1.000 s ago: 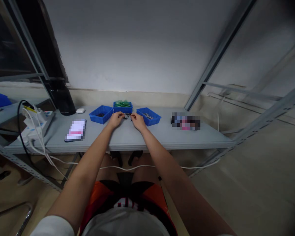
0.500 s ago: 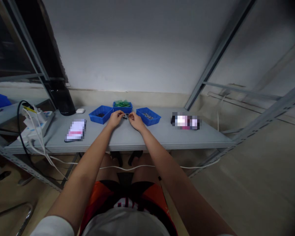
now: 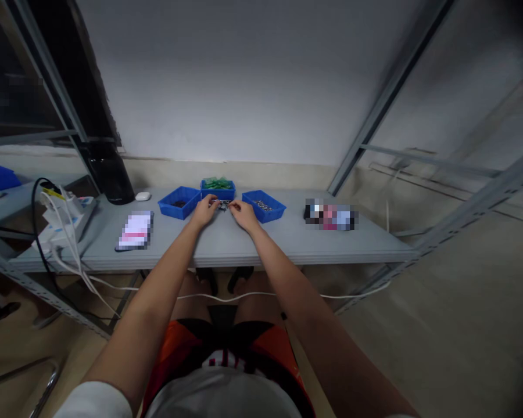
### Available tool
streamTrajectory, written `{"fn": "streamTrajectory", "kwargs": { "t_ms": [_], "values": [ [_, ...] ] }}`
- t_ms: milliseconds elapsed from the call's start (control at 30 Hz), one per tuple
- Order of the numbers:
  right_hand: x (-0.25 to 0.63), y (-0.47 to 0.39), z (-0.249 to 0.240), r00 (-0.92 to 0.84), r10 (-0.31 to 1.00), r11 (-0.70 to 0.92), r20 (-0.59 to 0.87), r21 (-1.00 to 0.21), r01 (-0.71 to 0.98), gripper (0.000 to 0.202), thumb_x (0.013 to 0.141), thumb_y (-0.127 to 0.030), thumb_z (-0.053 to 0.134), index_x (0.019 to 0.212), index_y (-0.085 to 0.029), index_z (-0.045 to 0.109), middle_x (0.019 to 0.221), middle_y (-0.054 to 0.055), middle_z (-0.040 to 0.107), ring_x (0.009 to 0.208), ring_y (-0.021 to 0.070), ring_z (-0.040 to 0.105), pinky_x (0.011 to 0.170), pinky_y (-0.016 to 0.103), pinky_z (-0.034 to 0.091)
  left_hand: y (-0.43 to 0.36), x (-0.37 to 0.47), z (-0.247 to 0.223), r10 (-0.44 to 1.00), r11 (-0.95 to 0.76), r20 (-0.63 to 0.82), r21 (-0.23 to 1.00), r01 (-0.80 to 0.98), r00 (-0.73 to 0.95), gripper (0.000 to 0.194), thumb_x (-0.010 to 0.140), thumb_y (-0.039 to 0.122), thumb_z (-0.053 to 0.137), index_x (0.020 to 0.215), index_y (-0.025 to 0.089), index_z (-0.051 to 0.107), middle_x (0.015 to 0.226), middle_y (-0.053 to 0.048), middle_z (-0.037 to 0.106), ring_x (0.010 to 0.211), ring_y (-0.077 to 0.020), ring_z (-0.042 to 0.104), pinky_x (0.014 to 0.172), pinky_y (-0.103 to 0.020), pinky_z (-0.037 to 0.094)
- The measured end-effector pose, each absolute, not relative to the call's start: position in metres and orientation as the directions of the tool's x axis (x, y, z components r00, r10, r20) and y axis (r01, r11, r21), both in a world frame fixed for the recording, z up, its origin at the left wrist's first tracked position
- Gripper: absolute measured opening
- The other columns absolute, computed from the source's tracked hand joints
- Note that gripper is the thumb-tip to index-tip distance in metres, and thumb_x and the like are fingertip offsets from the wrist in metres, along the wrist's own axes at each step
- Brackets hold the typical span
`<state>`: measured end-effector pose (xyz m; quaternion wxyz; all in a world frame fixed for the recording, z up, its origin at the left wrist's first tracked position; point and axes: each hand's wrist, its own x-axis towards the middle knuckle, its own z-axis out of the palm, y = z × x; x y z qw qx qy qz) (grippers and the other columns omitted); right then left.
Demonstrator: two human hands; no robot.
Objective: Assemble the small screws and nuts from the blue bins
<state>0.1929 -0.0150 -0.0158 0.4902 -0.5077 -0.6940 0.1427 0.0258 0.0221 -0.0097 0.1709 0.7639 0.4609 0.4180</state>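
Note:
Between my hands lie some small dark and silvery parts (image 3: 222, 206) on the grey table, too small to make out singly. My left hand (image 3: 206, 211) has its fingers pinched at the left side of these parts. On their right side, my right hand (image 3: 243, 213) is pinched too; what either hand grips is too small to name. Dark pieces lie in the left blue bin (image 3: 169, 210). Green pieces (image 3: 218, 183) fill the middle blue bin (image 3: 206, 193) behind my hands. Small silvery pieces show in the right blue bin (image 3: 273, 215).
On the grey table (image 3: 331, 249) lie a phone (image 3: 135, 230) at the left and a blurred-out object (image 3: 330, 216) at the right. A black bottle (image 3: 111, 177), a white case (image 3: 142, 197) and a power strip (image 3: 65, 226) with cables stand farther left.
My right hand has shifted very slightly to the right, its fingers still bent. A thin silvery piece now shows more clearly between my fingertips.

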Motion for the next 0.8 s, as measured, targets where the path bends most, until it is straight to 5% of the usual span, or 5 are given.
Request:
{"fn": "streamTrajectory", "kwargs": {
  "t_ms": [167,400,800],
  "values": [
    [0.199,-0.009,-0.015,0.194,0.802,0.392,0.565,-0.742,0.543,0.027,0.08,-0.021,0.047,0.102,-0.015,0.062,0.101,0.01,0.064,0.084,0.0165,0.06,0.087,0.033,0.046,0.023,0.026,-0.012,0.852,-0.514,0.457,0.634,0.578,0.257,0.026,0.084,0.028,0.052,0.102,0.013,0.061,0.094,-0.01,0.067,0.082,-0.0176,0.06,0.078,-0.029,0.046],
    [0.202,-0.002,-0.017,0.352,0.783,0.338,0.513,-0.826,0.451,0.062,0.077,-0.024,0.051,0.137,-0.017,0.036,0.131,0.018,0.044,0.092,0.0194,0.061,0.093,0.038,0.044,0.027,0.025,-0.016,0.847,-0.521,0.46,0.612,0.595,0.268,0.024,0.083,0.026,0.052,0.102,0.015,0.061,0.093,-0.01,0.068,0.083,-0.0185,0.061,0.079,-0.031,0.046],
    [0.204,0.009,-0.025,0.372,0.814,0.31,0.447,-0.875,0.373,0.072,0.081,-0.033,0.048,0.145,-0.02,0.018,0.141,0.019,0.033,0.093,0.0205,0.062,0.076,0.036,0.053,0.021,0.024,-0.011,0.846,-0.521,0.451,0.581,0.625,0.286,0.025,0.082,0.024,0.051,0.102,0.014,0.062,0.089,-0.011,0.067,0.08,-0.0193,0.06,0.078,-0.032,0.045]
  ]
}}
